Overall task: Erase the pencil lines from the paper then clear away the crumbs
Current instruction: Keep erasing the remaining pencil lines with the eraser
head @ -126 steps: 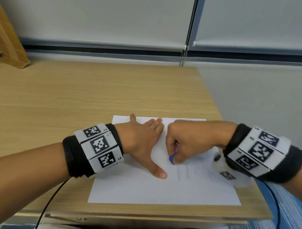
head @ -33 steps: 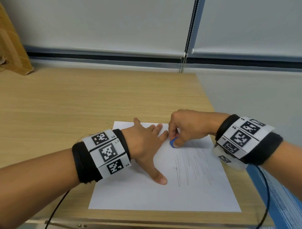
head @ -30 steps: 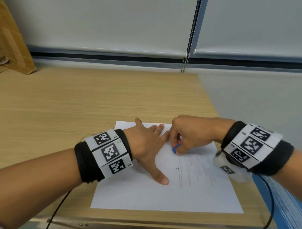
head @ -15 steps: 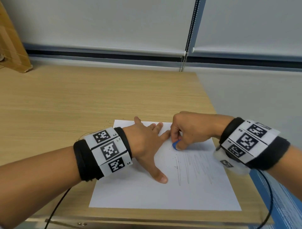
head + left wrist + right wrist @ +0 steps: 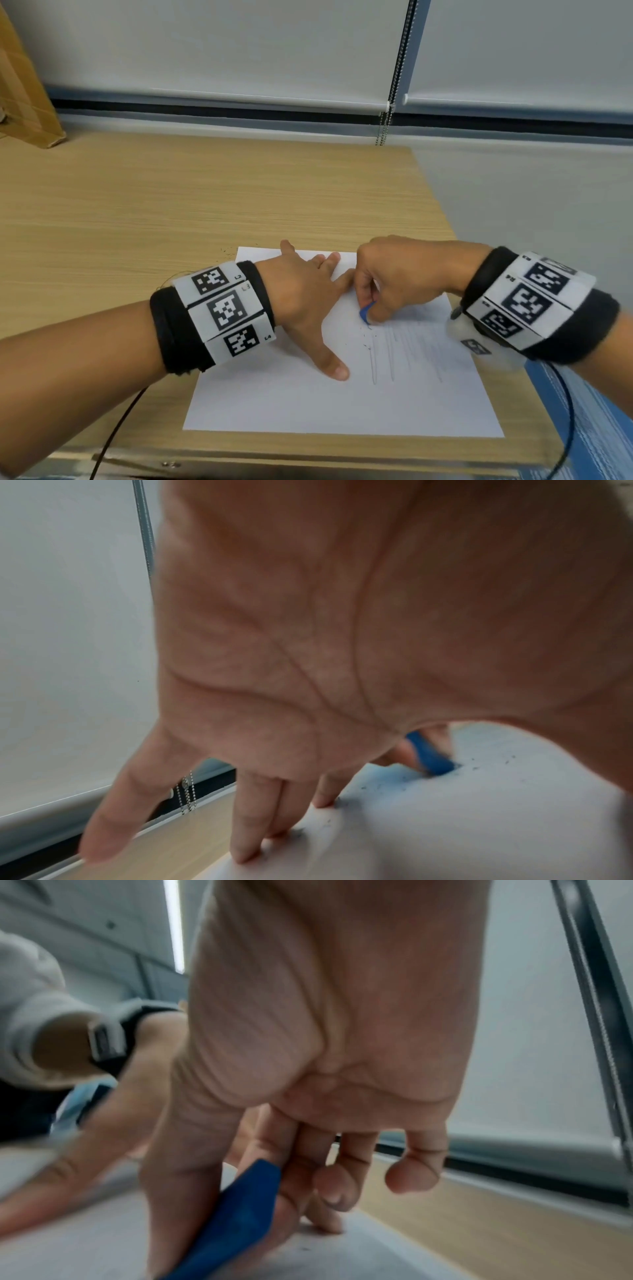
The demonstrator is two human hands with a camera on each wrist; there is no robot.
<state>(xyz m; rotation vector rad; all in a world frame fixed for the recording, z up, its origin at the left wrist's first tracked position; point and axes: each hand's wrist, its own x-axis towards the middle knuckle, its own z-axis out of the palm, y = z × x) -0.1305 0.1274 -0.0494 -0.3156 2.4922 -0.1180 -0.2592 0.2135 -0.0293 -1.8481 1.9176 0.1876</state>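
A white sheet of paper (image 5: 308, 404) lies at the desk's near right corner, with faint vertical pencil lines (image 5: 382, 359) on its right half. My left hand (image 5: 308, 298) rests flat on the sheet, fingers spread, thumb pointing toward me. Just right of it, my right hand (image 5: 394, 284) pinches a blue eraser (image 5: 365, 313) whose tip touches the paper at the top of the lines. Small dark crumbs (image 5: 366, 337) lie below the eraser. In the left wrist view the eraser (image 5: 431, 758) shows past my palm, crumbs (image 5: 373, 787) around it. The right wrist view shows the eraser (image 5: 236, 1221) between thumb and fingers.
The wooden desk (image 5: 171, 205) stretches left and back. A cardboard box (image 5: 20, 85) leans at the far left. A bead chain (image 5: 383, 126) hangs from the window blinds. A few specks (image 5: 226, 251) lie on the desk by the paper's far left corner. The desk's right edge runs close to my right wrist.
My right hand has slid the eraser a little toward me and back along the upper ends of the lines; those ends look fainter and crumbs have appeared. The left hand stays put.
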